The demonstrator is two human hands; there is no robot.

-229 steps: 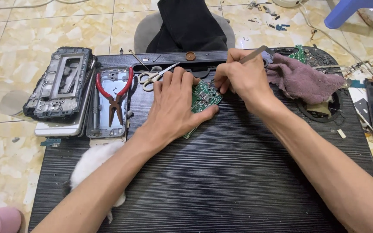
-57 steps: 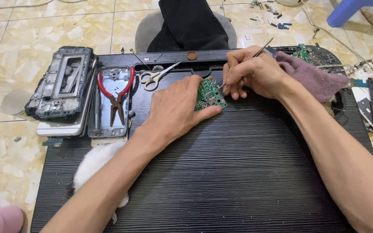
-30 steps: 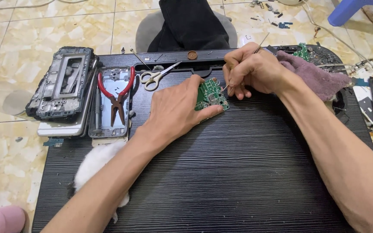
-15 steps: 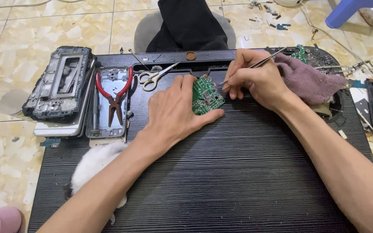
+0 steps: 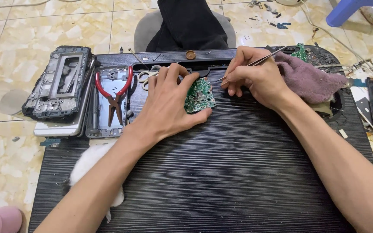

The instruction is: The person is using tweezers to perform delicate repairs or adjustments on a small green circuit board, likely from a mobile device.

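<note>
Left hand point(image 5: 169, 105) fingers pinning green circuit board point(image 5: 199, 96) flat on table point(image 5: 238, 172); right hand point(image 5: 255, 77) pinching tweezers point(image 5: 255, 63), tips pointing down-left beside board.

We see the circuit board point(image 5: 200, 96) on the mat point(image 5: 221, 172), pliers point(image 5: 114, 96) to its left, cloth point(image 5: 309, 80) to its right, scissors point(image 5: 145, 77) behind it.

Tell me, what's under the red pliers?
The red pliers lie on a grey phone back cover, resting inside it. Whatever is beneath that cover is hidden.
</note>
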